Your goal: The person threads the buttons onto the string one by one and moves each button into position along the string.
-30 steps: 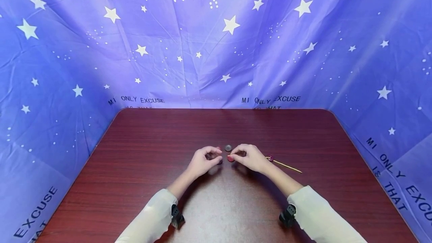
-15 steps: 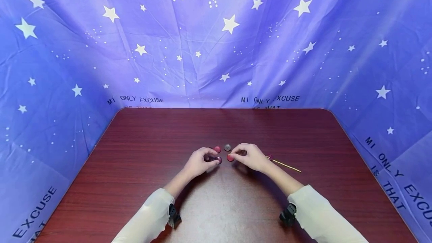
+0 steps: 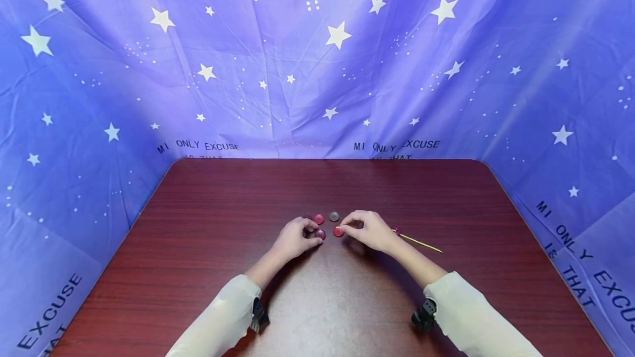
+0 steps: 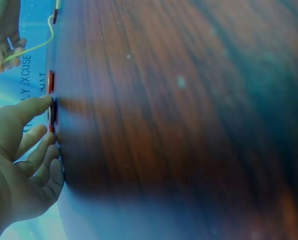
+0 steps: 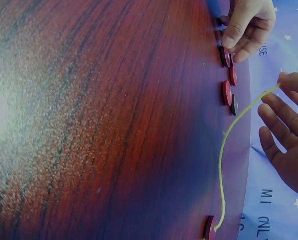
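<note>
My left hand has its thumb and fingertips at opposite edges of a dark purple button, pinching it low at the table. My right hand holds the end of a thin yellow cord between thumb and finger, raised above the table. That cord runs down to a maroon button threaded on it, and its other end trails right on the tabletop. Below the right fingertips lies a red button. Another red button and a grey button lie just behind.
One more dark button shows partly behind the left fingers. The brown wooden table ends at a blue star-printed curtain at the back and sides. Black wrist cameras sit at both sleeves.
The left hand has shifted slightly left and settled its fingers round the dark purple button, uncovering the red button behind it. The right hand has stayed nearly still with the cord.
</note>
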The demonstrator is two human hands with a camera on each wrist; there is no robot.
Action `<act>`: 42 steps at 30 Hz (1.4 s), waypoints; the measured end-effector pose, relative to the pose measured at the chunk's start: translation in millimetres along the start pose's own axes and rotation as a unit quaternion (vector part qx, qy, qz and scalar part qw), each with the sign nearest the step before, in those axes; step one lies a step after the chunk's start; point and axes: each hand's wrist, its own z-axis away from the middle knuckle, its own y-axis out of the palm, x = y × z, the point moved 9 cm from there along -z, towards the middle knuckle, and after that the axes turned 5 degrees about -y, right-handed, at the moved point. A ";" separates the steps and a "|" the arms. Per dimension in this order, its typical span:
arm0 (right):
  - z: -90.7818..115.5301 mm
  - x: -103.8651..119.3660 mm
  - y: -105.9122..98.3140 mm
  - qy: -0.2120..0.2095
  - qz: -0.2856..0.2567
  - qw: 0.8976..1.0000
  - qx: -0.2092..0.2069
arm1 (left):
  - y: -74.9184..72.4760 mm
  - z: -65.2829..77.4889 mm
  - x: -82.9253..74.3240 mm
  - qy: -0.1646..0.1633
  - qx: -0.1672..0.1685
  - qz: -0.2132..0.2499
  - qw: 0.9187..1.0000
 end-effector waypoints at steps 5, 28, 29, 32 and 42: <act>0.1 1.4 0.4 -0.002 -0.003 1.000 0.000 | 1.5 -0.9 0.8 -0.003 0.000 -0.019 1.000; -1.8 2.5 1.0 0.002 -0.004 1.000 -0.003 | 5.3 -6.9 1.8 -0.038 0.015 -0.071 0.997; -1.8 2.9 0.9 0.001 -0.004 1.000 -0.003 | 5.4 -6.9 1.9 -0.039 0.016 -0.073 0.996; -1.6 3.1 0.5 0.000 -0.005 1.000 -0.003 | 5.8 -7.3 2.5 -0.042 0.018 -0.078 0.996; -1.0 -1.6 2.5 0.018 0.000 1.000 0.006 | 5.9 -6.9 1.2 -0.043 0.024 -0.080 0.996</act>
